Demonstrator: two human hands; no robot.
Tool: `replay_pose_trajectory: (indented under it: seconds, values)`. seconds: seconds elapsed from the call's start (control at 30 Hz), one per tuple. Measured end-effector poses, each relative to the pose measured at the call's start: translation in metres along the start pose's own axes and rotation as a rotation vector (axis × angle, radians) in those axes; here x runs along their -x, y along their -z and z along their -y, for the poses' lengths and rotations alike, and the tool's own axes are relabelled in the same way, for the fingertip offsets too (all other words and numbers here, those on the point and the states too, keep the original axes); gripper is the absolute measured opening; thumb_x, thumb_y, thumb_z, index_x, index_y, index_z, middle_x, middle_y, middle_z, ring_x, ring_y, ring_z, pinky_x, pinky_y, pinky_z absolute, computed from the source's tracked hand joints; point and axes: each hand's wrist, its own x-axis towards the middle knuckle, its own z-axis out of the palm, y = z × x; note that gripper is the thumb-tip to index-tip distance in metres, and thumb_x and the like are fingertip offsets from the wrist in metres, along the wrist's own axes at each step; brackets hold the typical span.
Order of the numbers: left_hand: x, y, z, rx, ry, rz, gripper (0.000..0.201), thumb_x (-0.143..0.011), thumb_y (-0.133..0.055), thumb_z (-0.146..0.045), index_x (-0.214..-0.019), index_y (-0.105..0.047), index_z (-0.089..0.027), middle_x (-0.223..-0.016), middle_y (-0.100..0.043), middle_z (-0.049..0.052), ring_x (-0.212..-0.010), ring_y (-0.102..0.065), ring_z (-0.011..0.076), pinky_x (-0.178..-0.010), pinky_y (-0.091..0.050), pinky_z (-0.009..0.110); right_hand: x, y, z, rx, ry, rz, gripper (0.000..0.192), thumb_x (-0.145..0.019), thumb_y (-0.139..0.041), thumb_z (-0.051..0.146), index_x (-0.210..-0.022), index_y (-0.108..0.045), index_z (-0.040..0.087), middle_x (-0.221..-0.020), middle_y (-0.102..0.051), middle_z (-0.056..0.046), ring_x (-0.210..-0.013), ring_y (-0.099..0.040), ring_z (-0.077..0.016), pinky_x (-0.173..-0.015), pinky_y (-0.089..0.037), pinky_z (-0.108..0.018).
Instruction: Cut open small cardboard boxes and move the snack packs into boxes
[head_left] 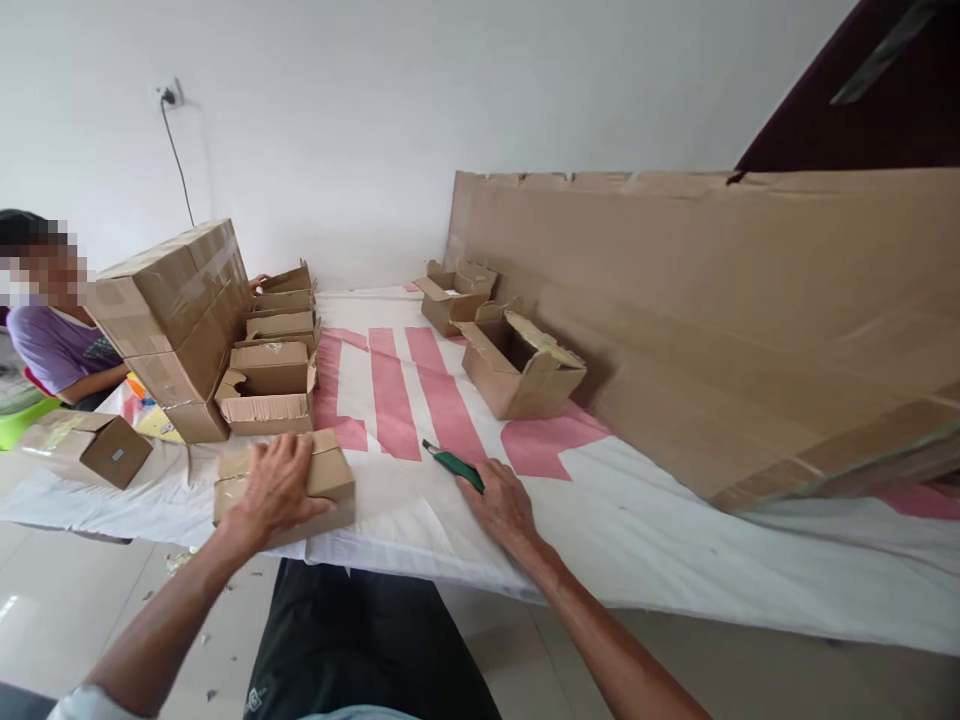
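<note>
My left hand (279,488) rests on top of a closed cardboard box (332,468) near the table's front edge. Its fingers lie over the lid, and the thumb reaches along the near side. To the right, my right hand (504,508) is wrapped round a green utility knife (459,467) held low over the cloth. The knife's tip points away and to the left. Just behind the closed box stands an open cardboard box (268,395), first in a row of open boxes running back.
Stacked taped boxes (171,320) stand at the left, beside another box (97,450). A person (64,340) sits behind them. Two open boxes, one nearer (521,370) and one farther (454,297), stand before a large cardboard sheet (705,320). A white-and-pink cloth (397,500) covers the table.
</note>
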Motion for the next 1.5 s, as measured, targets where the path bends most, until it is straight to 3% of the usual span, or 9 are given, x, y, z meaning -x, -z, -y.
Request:
replay_pose_trajectory:
  seconds: [0.1, 0.23, 0.4, 0.57, 0.7, 0.93, 1.2, 1.4, 1.5]
  values:
    - [-0.002, -0.005, -0.011, 0.156, -0.036, -0.099, 0.083, -0.080, -0.083, -0.059, -0.149, -0.053, -0.023, -0.147, -0.062, 0.018, -0.134, -0.059, 0.0406, -0.111, -0.044, 0.054, 0.000, 0.009, -0.011, 0.013, 0.006, 0.036, 0.022, -0.098, -0.053, 0.037, -0.097, -0.068, 0.021, -0.092, -0.067, -0.010, -0.089, -0.060, -0.0285, -0.081, -0.050, -0.040]
    - [0.021, 0.001, 0.037, 0.295, 0.160, -0.306, 0.049, -0.097, -0.064, -0.045, -0.140, -0.060, -0.023, -0.148, -0.064, 0.015, -0.137, -0.060, 0.0355, -0.115, -0.046, 0.051, -0.002, 0.024, -0.003, -0.042, 0.040, 0.007, 0.029, -0.099, -0.053, 0.041, -0.107, -0.071, 0.021, -0.099, -0.070, -0.012, -0.094, -0.061, -0.0306, -0.087, -0.052, -0.045]
    - [0.064, -0.007, 0.086, 0.523, 0.435, -0.372, 0.039, -0.097, -0.056, -0.053, -0.116, -0.073, -0.023, -0.130, -0.075, 0.012, -0.118, -0.072, 0.0329, -0.102, -0.058, 0.047, -0.012, 0.041, 0.062, -0.393, -0.028, 0.026, 0.040, -0.101, -0.056, 0.053, -0.119, -0.072, 0.021, -0.116, -0.073, -0.014, -0.108, -0.069, -0.0311, -0.094, -0.058, -0.046]
    - [0.079, -0.027, 0.080, 0.910, 0.445, -0.337, 0.052, -0.091, -0.064, -0.066, -0.114, -0.077, -0.021, -0.119, -0.081, 0.012, -0.112, -0.076, 0.0313, -0.091, -0.063, 0.040, -0.018, 0.059, 0.140, -0.741, -0.008, 0.261, 0.048, -0.102, -0.057, 0.058, -0.131, -0.069, 0.022, -0.128, -0.073, -0.013, -0.110, -0.074, -0.0289, -0.089, -0.063, -0.042]
    - [0.078, -0.033, 0.073, 1.079, 0.429, -0.389, 0.051, -0.084, -0.073, -0.064, -0.110, -0.077, -0.020, -0.121, -0.081, 0.013, -0.113, -0.077, 0.0316, -0.093, -0.062, 0.040, -0.019, 0.066, 0.169, -0.801, 0.045, 0.316, 0.046, -0.103, -0.058, 0.057, -0.135, -0.068, 0.025, -0.134, -0.072, -0.012, -0.116, -0.072, -0.0289, -0.095, -0.063, -0.044]
    - [0.076, -0.031, 0.070, 1.238, 0.415, -0.257, 0.046, -0.083, -0.076, -0.054, -0.114, -0.074, -0.020, -0.124, -0.080, 0.014, -0.113, -0.077, 0.0314, -0.087, -0.061, 0.037, -0.019, 0.060, 0.168, -0.734, 0.069, 0.281, 0.047, -0.102, -0.061, 0.054, -0.139, -0.067, 0.027, -0.136, -0.070, -0.012, -0.114, -0.071, -0.0283, -0.096, -0.064, -0.046]
    - [0.064, -0.040, 0.058, 1.245, 0.379, -0.273, 0.039, -0.075, -0.084, -0.049, -0.099, -0.074, -0.021, -0.128, -0.077, 0.013, -0.101, -0.079, 0.0275, -0.083, -0.062, 0.037, -0.016, 0.061, 0.152, -0.686, 0.050, 0.264, 0.049, -0.105, -0.055, 0.053, -0.145, -0.064, 0.026, -0.143, -0.067, -0.014, -0.125, -0.068, -0.0313, -0.097, -0.064, -0.047]
    - [0.065, -0.041, 0.052, 1.188, 0.375, -0.316, 0.032, -0.075, -0.085, -0.046, -0.094, -0.080, -0.020, -0.136, -0.074, 0.017, -0.132, -0.068, 0.0368, -0.093, -0.061, 0.041, -0.014, 0.061, 0.150, -0.654, 0.064, 0.227, 0.050, -0.107, -0.051, 0.052, -0.148, -0.061, 0.027, -0.145, -0.067, -0.014, -0.133, -0.064, -0.0327, -0.104, -0.061, -0.049]
    - [0.066, -0.040, 0.050, 1.200, 0.386, -0.305, 0.035, -0.075, -0.085, -0.047, -0.096, -0.082, -0.020, -0.140, -0.073, 0.019, -0.135, -0.066, 0.0382, -0.093, -0.061, 0.042, -0.013, 0.058, 0.150, -0.645, 0.074, 0.210, 0.049, -0.107, -0.051, 0.052, -0.148, -0.061, 0.026, -0.144, -0.067, -0.014, -0.133, -0.063, -0.0324, -0.108, -0.058, -0.051]
